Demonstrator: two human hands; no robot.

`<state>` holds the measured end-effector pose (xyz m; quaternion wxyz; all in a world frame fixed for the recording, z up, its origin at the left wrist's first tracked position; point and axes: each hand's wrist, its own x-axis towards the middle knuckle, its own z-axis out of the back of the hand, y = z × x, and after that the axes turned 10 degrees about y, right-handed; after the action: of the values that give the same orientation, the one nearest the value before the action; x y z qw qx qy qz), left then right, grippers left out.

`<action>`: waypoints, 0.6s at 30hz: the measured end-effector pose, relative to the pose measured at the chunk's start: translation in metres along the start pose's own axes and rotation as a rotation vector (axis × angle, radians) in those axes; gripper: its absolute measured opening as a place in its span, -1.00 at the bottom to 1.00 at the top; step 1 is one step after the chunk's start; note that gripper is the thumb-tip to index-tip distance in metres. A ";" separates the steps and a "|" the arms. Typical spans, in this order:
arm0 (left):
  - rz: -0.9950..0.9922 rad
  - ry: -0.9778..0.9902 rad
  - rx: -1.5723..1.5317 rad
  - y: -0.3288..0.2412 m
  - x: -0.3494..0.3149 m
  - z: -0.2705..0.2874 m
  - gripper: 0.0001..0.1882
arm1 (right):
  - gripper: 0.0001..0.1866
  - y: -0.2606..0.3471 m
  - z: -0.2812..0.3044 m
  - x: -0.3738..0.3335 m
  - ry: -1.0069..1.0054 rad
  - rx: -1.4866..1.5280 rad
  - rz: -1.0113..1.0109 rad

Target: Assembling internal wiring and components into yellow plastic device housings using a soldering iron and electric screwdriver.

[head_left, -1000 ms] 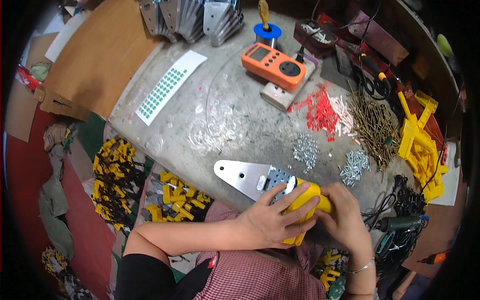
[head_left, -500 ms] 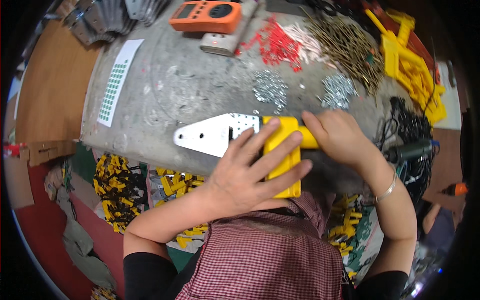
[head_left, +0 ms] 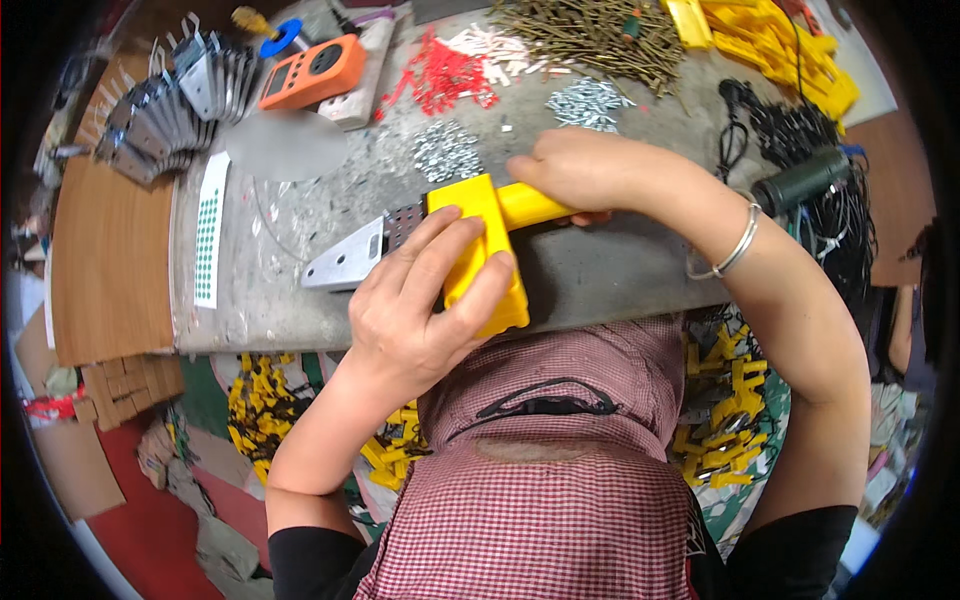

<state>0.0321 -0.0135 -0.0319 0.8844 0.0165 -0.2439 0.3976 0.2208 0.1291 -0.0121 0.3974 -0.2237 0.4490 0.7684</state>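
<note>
A yellow plastic-pipe welding iron [head_left: 478, 207] rests near the bench's front edge. Its flat grey metal plate [head_left: 345, 258] tapers to the left, and a perforated dark guard joins the plate to the boxy housing. My left hand [head_left: 405, 300] grips the housing from the near side, fingers and thumb laid over its top. Around the yellow handle [head_left: 530, 205], on the right side of the housing, my right hand [head_left: 580, 170] is closed. The fingers under the handle are mostly hidden.
Small metal screws [head_left: 447, 150] lie beyond the iron, with another pile [head_left: 588, 104] farther right. Red pieces [head_left: 450, 75], brass-coloured rods [head_left: 600, 40] and yellow housings [head_left: 775, 45] line the back. An orange meter [head_left: 312, 72], metal plates [head_left: 165, 110] and a sticker strip [head_left: 209, 235] are left.
My view has shifted, so the bench things sit differently in the picture. The iron now looks turned and tipped, its plate seen more from the side. Both hands stay on it.
</note>
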 end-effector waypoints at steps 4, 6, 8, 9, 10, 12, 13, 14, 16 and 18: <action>-0.026 0.177 0.162 -0.010 0.008 0.012 -0.44 | -0.74 -0.007 -0.018 -0.002 -0.317 -0.511 0.225; -0.069 0.171 0.187 -0.008 0.008 0.006 -0.45 | -0.73 -0.009 -0.022 -0.002 -0.437 -0.554 0.284; -0.072 0.089 0.285 -0.007 0.009 0.002 -0.66 | -0.73 -0.010 -0.026 -0.004 -0.465 -0.496 0.282; -0.071 0.102 0.299 -0.009 0.011 0.004 -0.67 | -0.70 -0.011 -0.025 -0.004 -0.496 -0.500 0.296; -0.078 0.106 0.301 -0.010 0.011 0.002 -0.67 | -0.66 -0.012 -0.023 -0.005 -0.527 -0.507 0.312; -0.087 0.056 0.362 -0.011 0.005 -0.005 -0.70 | -0.62 -0.009 -0.027 -0.010 -0.562 -0.442 0.317; -0.074 0.055 0.381 -0.016 0.001 -0.008 -0.74 | -0.56 -0.008 -0.028 -0.014 -0.593 -0.385 0.316; -0.048 0.079 0.383 -0.020 -0.005 -0.008 -0.72 | -0.47 -0.010 -0.034 -0.010 -0.676 -0.352 0.351; 0.010 0.195 0.299 -0.023 -0.008 0.000 -0.60 | -0.48 -0.012 -0.038 -0.007 -0.689 -0.375 0.326; 0.102 0.368 0.087 -0.032 -0.001 0.017 -0.22 | -0.48 -0.010 -0.041 -0.012 -0.684 -0.333 0.251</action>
<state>0.0474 -0.0392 -0.0123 0.8913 -0.0305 -0.0611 0.4482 0.2359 0.0912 -0.0293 0.3851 0.0401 0.1841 0.9035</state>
